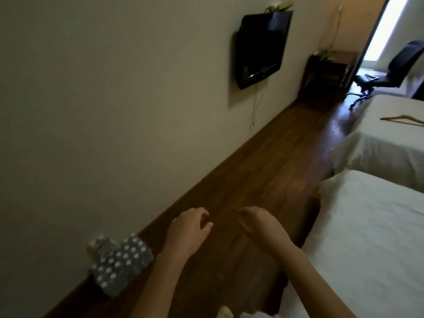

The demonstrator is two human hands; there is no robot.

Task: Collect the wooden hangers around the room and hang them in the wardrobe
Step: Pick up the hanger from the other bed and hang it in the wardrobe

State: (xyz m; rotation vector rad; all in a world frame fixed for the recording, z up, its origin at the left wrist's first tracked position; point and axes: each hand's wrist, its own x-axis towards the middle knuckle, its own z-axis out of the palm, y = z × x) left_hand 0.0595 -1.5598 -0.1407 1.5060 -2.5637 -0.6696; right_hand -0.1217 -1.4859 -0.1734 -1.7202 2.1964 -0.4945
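Note:
A wooden hanger [402,119] lies flat on the far white bed [378,143] at the right edge of the view. My left hand [188,228] and my right hand [257,222] are held out in front of me over the wooden floor, fingers loosely curled and apart, with nothing in either. Both hands are far from the hanger. No wardrobe is in view.
A near white bed [371,237] fills the lower right. A shrink-wrapped pack of water bottles [119,260] stands against the wall at lower left. A wall-mounted TV [261,48], a dark cabinet [325,72] and an office chair [387,72] lie farther along the floor strip.

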